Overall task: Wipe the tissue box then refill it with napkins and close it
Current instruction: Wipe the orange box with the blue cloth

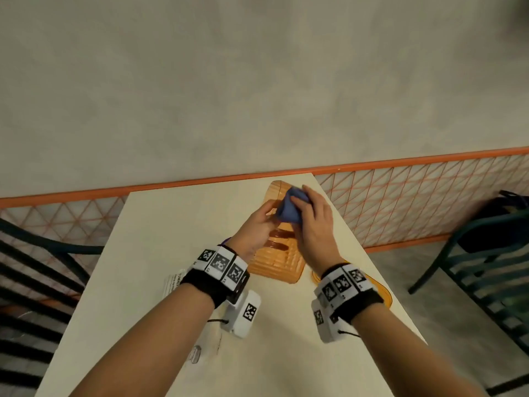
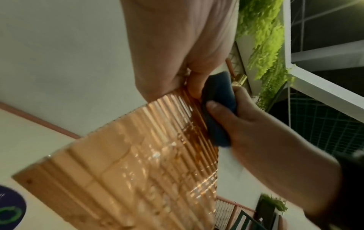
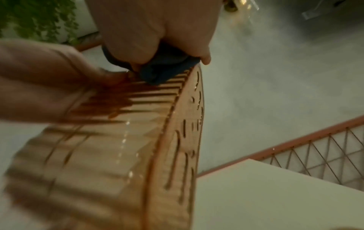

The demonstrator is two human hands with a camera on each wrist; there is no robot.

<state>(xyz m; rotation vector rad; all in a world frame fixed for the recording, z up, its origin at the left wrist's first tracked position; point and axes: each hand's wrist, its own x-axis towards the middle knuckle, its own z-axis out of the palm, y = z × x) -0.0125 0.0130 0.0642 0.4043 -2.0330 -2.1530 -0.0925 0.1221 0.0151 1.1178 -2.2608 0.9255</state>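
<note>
The ribbed amber tissue box (image 1: 276,262) lies on the cream table (image 1: 160,224) with its long axis running from about six o'clock, near the person's wrists, up to twelve o'clock at the far edge of the table by the wall. Both hands sit over the far half of it, so everything the wiping turns on happens at the twelve o'clock end, well forward of the forearms. The left hand (image 1: 256,227) is at the box's nine o'clock flank, fingers curled onto the ribbed top and side, gripping it to keep it steady; the left wrist view shows the thumb side pressed against the ridges. The right hand (image 1: 310,224) is on the three o'clock side and a little farther forward, its fingers closed round a bunched blue cloth (image 1: 289,207) that is pressed against the ribbed surface near the rounded far end. From where I stand the right hand is the nearer one to the unwiped end panel with its slotted cut-outs, seen in the right wrist view. The dark openings on top of the box show between the two wrists, at the near half. I'd judge the wiping step is in hand, with refilling and closing still to come; I can't make out any napkins for certain.
</note>
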